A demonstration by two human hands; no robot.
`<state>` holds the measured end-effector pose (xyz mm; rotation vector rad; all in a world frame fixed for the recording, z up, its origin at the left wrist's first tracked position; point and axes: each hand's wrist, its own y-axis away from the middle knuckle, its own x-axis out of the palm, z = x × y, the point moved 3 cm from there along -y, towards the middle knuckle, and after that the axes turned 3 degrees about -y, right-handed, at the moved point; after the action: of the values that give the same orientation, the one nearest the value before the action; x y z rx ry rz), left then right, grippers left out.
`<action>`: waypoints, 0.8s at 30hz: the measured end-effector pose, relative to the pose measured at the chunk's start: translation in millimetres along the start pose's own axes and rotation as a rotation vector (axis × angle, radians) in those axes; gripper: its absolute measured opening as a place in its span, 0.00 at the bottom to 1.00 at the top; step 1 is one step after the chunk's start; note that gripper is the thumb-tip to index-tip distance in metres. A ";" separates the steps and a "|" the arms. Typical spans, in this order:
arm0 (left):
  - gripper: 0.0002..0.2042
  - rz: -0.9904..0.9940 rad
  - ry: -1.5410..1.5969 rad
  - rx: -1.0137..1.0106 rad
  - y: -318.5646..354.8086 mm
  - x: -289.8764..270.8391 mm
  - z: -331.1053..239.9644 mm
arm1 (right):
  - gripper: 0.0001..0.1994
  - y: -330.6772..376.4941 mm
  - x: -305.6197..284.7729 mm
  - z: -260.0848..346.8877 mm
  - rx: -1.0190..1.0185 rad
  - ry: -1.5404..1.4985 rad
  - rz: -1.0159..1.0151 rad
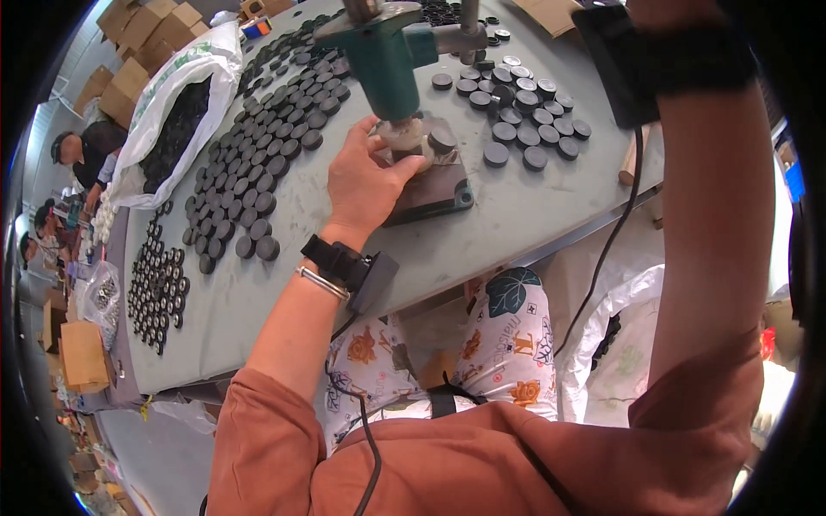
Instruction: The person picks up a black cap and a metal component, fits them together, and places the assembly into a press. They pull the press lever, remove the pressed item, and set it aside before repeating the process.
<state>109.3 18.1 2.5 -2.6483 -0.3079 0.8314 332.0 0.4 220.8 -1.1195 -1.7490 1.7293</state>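
Beneath the green hand press (385, 73), my left hand (368, 179) curls its thumb and fingers around a small dark round cap (408, 156). A whitish, translucent piece (401, 134) sits just above the cap at the foot of the ram. Another black round cap (441, 140) rests beside my fingers, over the press's dark base plate (430, 193). My right arm reaches up along the right side, and only a blurred part of my right hand (675, 13) shows at the top edge. Its fingers are out of sight, so what it touches cannot be seen.
Many black round caps (249, 168) cover the table (344, 258) to the left, with smaller ringed parts (157, 284) nearer. More caps (527, 112) lie right of the press. A white sack (225, 53) of black parts stands far left. Cables hang from both wrists.
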 end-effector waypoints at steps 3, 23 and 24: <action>0.36 0.009 0.011 -0.013 2.7 -4.9 5.1 | 0.04 -2.7 2.5 22.3 0.018 -0.044 0.035; 0.39 0.075 0.085 0.025 6.5 -6.1 5.3 | 0.11 149.6 -28.9 94.0 0.500 -0.758 0.018; 0.40 0.073 0.069 0.014 7.0 -8.3 2.8 | 0.11 154.3 -25.7 94.0 0.497 -0.757 0.022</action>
<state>101.7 9.9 1.9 -2.6826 -0.1876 0.7590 310.3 -93.9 66.0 -0.2721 -1.4972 2.6214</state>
